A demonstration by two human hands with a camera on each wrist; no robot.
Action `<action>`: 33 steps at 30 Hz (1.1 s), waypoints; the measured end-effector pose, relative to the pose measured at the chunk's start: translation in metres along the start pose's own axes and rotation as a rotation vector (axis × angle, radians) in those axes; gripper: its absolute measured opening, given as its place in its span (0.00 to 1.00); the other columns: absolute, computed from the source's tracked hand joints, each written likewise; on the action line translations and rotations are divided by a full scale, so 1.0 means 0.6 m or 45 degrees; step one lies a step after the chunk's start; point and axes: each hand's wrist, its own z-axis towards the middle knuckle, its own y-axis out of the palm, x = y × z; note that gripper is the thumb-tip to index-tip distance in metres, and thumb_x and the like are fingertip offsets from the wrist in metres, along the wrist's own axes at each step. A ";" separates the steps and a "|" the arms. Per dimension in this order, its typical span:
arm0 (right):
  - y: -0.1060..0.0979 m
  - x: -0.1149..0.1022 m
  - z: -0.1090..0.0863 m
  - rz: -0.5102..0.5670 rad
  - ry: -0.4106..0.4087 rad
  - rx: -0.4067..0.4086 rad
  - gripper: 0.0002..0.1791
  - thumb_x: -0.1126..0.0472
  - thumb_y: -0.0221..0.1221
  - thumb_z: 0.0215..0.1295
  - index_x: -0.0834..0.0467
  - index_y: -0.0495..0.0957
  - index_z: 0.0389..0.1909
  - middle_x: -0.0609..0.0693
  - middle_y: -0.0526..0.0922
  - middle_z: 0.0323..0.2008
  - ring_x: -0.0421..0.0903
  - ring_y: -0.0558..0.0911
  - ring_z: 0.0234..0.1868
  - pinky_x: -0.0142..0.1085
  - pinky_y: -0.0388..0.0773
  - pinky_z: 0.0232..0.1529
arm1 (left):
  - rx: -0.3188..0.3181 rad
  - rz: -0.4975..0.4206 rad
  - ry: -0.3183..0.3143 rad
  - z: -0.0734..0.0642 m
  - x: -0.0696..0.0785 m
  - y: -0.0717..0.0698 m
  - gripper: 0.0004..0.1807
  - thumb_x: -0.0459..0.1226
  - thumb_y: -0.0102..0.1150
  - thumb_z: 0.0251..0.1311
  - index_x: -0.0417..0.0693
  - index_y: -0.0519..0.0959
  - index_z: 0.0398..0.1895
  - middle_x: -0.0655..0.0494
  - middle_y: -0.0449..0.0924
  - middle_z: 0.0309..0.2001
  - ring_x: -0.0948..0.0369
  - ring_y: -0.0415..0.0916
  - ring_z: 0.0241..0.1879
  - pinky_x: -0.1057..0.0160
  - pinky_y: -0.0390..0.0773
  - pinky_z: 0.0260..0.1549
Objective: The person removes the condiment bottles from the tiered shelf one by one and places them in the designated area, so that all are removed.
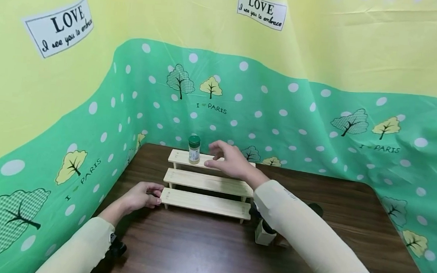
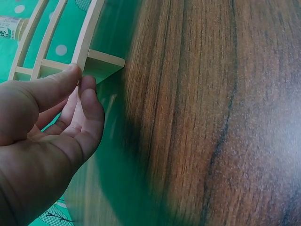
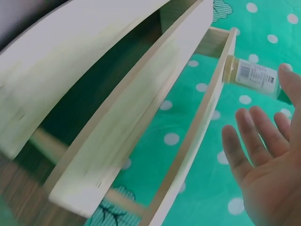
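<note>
A three-tier wooden step rack (image 1: pixel 205 203) stands on the brown table. On the left part of its top tier is a small spice jar (image 1: pixel 194 154) with a green lid, upright. My left hand (image 1: pixel 140 197) pinches the left end of the lowest tier; in the left wrist view the thumb (image 2: pixel 56 86) lies on the board's end, with the fingers on the other side. Just right of the jar, my right hand (image 1: pixel 233 160) hovers over the top tier, fingers spread and slightly bent. The right wrist view shows a gap between its fingers and the jar (image 3: pixel 256 76).
A small square holder (image 1: pixel 264 234) with something dark in it stands right of the rack, partly behind my right forearm. A dark round thing (image 1: pixel 316 209) shows beyond that forearm. A green and yellow curtain (image 1: pixel 301 113) hangs round the table's back and sides.
</note>
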 end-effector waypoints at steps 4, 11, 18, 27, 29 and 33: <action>0.017 -0.009 0.022 0.026 0.008 0.016 0.31 0.49 0.69 0.67 0.54 0.71 0.66 0.56 0.81 0.59 0.50 0.83 0.55 0.49 0.80 0.60 | 0.001 0.001 -0.010 0.002 0.003 0.000 0.30 0.25 0.65 0.61 0.27 0.70 0.67 0.38 0.78 0.50 0.56 0.83 0.40 0.56 0.86 0.41; 0.033 -0.020 0.049 0.065 0.023 0.036 0.31 0.51 0.67 0.68 0.58 0.69 0.67 0.55 0.83 0.57 0.53 0.84 0.55 0.47 0.81 0.59 | -0.007 0.009 0.003 0.005 0.007 0.000 0.30 0.25 0.65 0.61 0.27 0.70 0.68 0.39 0.78 0.50 0.56 0.83 0.41 0.56 0.86 0.42; 0.043 -0.021 0.062 0.043 0.054 0.057 0.27 0.51 0.66 0.69 0.57 0.71 0.64 0.53 0.84 0.54 0.50 0.85 0.52 0.44 0.83 0.55 | -0.001 -0.004 -0.011 0.006 0.006 -0.001 0.30 0.25 0.65 0.62 0.27 0.70 0.68 0.39 0.78 0.51 0.57 0.83 0.41 0.57 0.86 0.43; 0.054 -0.018 0.072 0.002 0.048 0.084 0.22 0.52 0.64 0.71 0.57 0.74 0.60 0.51 0.85 0.51 0.48 0.86 0.50 0.43 0.83 0.55 | 0.040 -0.032 -0.044 0.006 -0.001 -0.003 0.29 0.23 0.64 0.61 0.29 0.71 0.67 0.40 0.78 0.50 0.56 0.83 0.40 0.57 0.86 0.42; 0.056 -0.017 0.073 0.011 0.051 0.087 0.21 0.52 0.65 0.71 0.57 0.75 0.59 0.51 0.85 0.50 0.49 0.86 0.50 0.42 0.83 0.55 | 0.039 -0.028 -0.041 0.007 -0.005 -0.004 0.29 0.23 0.64 0.61 0.29 0.71 0.67 0.40 0.78 0.50 0.56 0.83 0.40 0.57 0.86 0.42; 0.058 -0.012 0.070 0.042 0.052 0.091 0.21 0.51 0.66 0.69 0.55 0.76 0.57 0.50 0.85 0.50 0.49 0.86 0.51 0.42 0.83 0.55 | 0.029 -0.046 -0.039 0.006 -0.011 -0.004 0.30 0.24 0.64 0.62 0.29 0.70 0.68 0.40 0.78 0.50 0.55 0.84 0.41 0.56 0.86 0.42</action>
